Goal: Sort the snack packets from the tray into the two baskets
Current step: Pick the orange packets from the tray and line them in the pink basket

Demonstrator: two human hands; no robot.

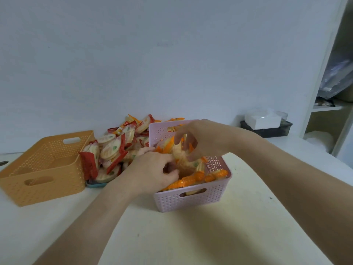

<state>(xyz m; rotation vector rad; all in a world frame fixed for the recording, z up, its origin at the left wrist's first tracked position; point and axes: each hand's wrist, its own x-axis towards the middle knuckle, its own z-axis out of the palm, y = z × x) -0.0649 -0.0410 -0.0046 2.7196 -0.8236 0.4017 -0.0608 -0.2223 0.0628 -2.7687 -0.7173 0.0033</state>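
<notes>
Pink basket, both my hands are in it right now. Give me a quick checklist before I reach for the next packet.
1. Hands free: not ok; right hand grips orange-edged packets, left hand is curled among them.
2. Sorting in pink basket: ok; only orange-edged packets show.
3. Room in it: not ok; packets reach the rim.
4. Readiness of orange basket: ok; upright, no packets seen inside.
5. Steadiness of tray: cannot tell; only a corner shows under the pile.
</notes>
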